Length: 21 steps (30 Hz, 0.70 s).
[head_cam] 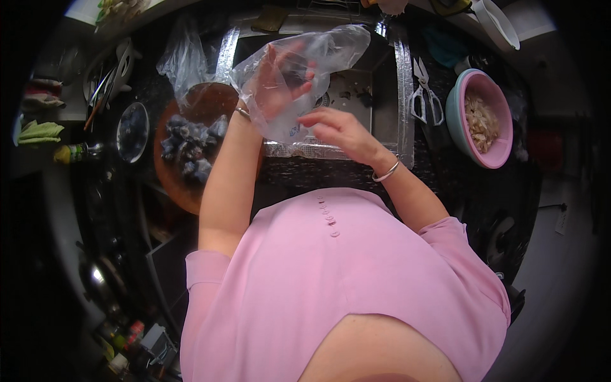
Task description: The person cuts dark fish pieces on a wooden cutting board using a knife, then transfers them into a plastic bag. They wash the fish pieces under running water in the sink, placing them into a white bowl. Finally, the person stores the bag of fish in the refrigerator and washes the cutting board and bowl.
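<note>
My left hand [281,86] is inside a clear plastic bag [346,40], its fingers spread and seen through the film. The bag hangs over the sink [358,88] and has a small blue print near its lower edge. My right hand [341,131] has its curled fingertips at the bag's near side; whether they pinch the film is unclear. Left of my left forearm, dark grey-blue pieces of food [191,143] lie heaped on a round wooden chopping board [169,184]. The forearm hides part of the board.
Silver foil tape [405,90] edges the sink. Kitchen scissors [425,98] lie to its right, beside a pink basket [503,138] of pale pieces, nested in a light-blue bowl [453,102]. At left are another clear bag [184,62], a small dish [133,157] and a bottle [71,153].
</note>
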Motion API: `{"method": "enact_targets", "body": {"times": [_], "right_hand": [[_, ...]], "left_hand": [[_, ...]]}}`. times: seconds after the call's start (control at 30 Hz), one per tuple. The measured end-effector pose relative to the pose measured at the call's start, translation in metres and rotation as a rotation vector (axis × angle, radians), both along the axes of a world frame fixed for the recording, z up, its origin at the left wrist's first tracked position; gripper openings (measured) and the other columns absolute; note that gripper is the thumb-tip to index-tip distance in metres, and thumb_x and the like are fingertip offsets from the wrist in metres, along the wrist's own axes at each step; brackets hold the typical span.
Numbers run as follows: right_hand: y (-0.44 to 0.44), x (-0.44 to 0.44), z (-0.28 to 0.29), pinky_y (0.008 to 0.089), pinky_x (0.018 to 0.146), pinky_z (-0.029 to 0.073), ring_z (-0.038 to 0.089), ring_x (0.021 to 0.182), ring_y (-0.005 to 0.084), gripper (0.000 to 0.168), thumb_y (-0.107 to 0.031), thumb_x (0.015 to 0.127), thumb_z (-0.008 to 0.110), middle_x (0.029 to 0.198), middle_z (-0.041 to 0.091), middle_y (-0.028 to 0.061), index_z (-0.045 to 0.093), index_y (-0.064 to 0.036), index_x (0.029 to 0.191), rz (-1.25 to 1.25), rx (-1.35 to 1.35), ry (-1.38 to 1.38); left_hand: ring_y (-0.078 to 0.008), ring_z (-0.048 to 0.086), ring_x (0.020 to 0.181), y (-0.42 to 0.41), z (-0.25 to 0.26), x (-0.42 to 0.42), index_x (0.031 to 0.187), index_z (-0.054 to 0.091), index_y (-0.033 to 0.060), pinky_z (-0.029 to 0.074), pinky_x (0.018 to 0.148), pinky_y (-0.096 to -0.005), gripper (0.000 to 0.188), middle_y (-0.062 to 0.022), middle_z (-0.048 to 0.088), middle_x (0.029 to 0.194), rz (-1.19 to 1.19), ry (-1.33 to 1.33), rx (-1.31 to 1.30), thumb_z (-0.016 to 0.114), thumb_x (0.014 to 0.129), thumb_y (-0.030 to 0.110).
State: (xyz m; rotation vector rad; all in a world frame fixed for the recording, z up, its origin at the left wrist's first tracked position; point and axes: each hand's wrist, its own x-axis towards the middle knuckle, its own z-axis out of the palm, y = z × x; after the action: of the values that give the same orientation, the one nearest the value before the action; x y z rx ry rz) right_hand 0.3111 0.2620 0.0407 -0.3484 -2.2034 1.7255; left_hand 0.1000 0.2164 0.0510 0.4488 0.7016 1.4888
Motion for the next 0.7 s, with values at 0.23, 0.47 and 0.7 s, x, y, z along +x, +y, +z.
{"method": "enact_targets", "body": {"times": [0.23,0.47,0.7], "right_hand": [[0.107,0.002,-0.052,0.0313,0.089,0.044,0.051,0.110,0.0140,0.050,-0.042,0.090,0.057,0.126,0.052,0.0063,0.050,-0.011,0.128,-0.643,-0.524,0.060],[0.129,-0.026,-0.050,0.0304,0.089,0.044,0.057,0.100,0.0134,0.037,-0.028,0.091,0.059,0.110,0.062,0.0038,0.054,-0.007,0.122,-0.331,-0.733,0.199],[0.108,-0.024,0.051,0.0312,0.081,0.045,0.057,0.089,0.0197,0.026,-0.021,0.087,0.064,0.095,0.060,0.0068,0.063,-0.003,0.106,-0.518,0.370,0.319]], "left_hand": [[-0.0246,0.052,0.091,-0.001,0.019,-0.001,0.140,0.035,0.0075,0.051,0.080,-0.0340,0.099,-0.0225,0.050,0.118,-0.115,-0.357,0.161,0.056,0.072,0.075],[-0.0262,0.052,0.093,-0.003,0.010,-0.013,0.140,0.035,0.0085,0.052,0.077,-0.0336,0.097,-0.0235,0.046,0.123,-0.155,-0.441,0.198,0.056,0.073,0.075],[-0.0289,0.050,0.109,-0.024,-0.051,-0.047,0.142,0.035,0.0177,0.047,0.088,-0.0409,0.090,-0.0205,0.038,0.136,-0.038,-0.492,0.097,0.059,0.073,0.071]]}}
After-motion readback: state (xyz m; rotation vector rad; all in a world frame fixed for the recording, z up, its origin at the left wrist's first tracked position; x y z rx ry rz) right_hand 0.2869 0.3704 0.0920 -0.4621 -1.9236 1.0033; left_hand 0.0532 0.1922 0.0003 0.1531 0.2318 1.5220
